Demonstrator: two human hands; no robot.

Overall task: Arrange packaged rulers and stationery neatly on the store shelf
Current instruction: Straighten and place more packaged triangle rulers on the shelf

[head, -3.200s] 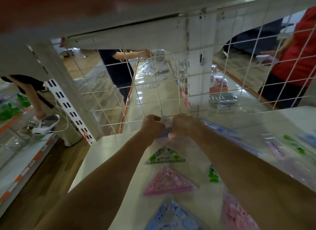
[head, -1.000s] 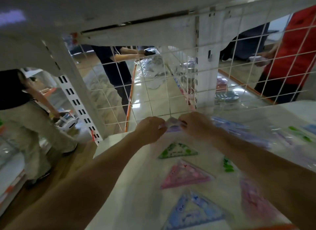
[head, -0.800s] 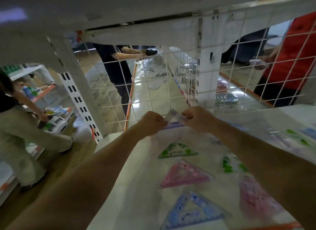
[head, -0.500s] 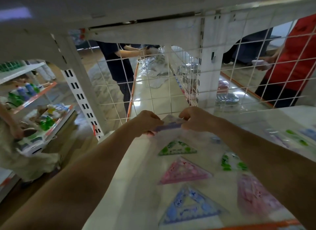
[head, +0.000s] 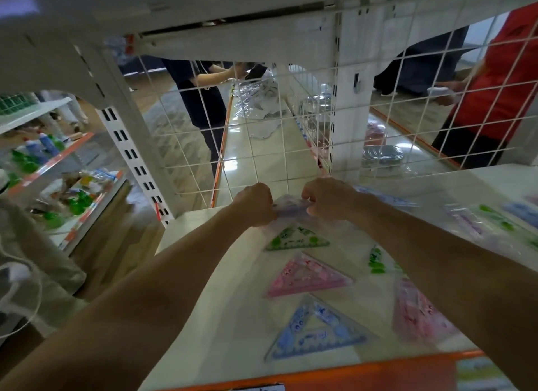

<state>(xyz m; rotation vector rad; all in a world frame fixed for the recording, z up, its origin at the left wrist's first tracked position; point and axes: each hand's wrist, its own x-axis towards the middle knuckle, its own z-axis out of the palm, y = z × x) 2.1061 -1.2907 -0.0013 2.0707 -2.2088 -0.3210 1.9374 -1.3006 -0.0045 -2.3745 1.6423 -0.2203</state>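
Clear plastic around a purple packaged ruler, pinched at the back of the white shelf between left hand and right hand, both closed on it just before the wire grid. Fingertips hidden behind knuckles; ruler shape blurred. Nearer: green, pink, blue set squares, partly under the right forearm.

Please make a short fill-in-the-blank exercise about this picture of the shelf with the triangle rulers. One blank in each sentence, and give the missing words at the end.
1. Both hands, the left hand and the right hand, hold one packaged ruler at the ____ of the shelf.
2. In the column of three triangle rulers, the one nearest the hands is ____.
3. The pink triangle ruler lies between the green one and the ____ one.
4. The front edge of the shelf is coloured ____.

Missing words: back; green; blue; orange
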